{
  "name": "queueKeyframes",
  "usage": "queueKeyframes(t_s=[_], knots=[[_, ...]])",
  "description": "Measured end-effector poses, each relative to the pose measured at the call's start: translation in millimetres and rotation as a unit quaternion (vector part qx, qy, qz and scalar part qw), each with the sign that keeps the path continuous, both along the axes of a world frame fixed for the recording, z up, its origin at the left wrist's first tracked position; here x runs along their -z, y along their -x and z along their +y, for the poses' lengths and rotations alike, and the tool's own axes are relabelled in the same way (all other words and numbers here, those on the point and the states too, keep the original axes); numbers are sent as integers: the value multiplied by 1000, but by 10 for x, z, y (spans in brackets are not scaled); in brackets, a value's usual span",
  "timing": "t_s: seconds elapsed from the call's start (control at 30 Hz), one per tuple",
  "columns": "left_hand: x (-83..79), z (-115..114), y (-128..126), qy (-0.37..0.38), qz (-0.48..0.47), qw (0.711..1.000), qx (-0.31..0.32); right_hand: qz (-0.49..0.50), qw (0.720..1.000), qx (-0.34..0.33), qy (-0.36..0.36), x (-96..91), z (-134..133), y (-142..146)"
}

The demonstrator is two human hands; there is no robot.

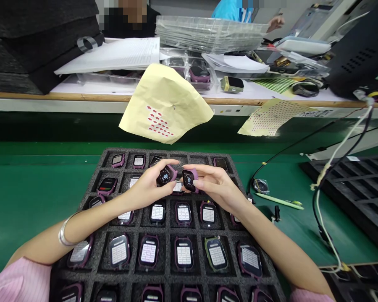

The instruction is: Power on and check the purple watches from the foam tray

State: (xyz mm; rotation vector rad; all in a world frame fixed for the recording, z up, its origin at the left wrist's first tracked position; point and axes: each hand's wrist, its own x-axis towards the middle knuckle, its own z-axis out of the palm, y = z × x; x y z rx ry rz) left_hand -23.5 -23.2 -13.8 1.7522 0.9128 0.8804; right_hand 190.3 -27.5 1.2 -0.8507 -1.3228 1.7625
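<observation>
My left hand (156,180) is closed around a purple smartwatch (165,176) whose dark screen shows a small blue-white picture. Close beside it, my right hand (212,182) grips a second purple smartwatch (188,179) with a similar screen, thumb at its face. Both watches are held above a dark grey foam tray (134,241). Its compartments hold several strapless watches, mostly purple, many with a white grid on the lit screen. One green-cased watch (216,253) sits among them. My forearms hide some of the left and right compartments.
A shelf at the back carries papers (113,54), clear plastic trays (208,33) and a green watch (232,84). Yellow sticker sheets (166,102) hang from its edge. On the right lie a light green pen (280,201), cables (321,188) and another foam tray (353,201). People are behind the shelf.
</observation>
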Motion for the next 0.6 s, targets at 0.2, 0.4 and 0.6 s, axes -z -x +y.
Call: queueKeyframes(t_s=[0.2,0.4,0.6], knots=[[36,24,13,8,7,1000,-20,-6,1000,10,-10,16,15,-16],[25,33,11,-2,2,999,-34,-15,1000,24,-6,1,11,-1],[-65,-29,17,-2,1,999,-34,9,1000,16,-8,-29,-37,-4]])
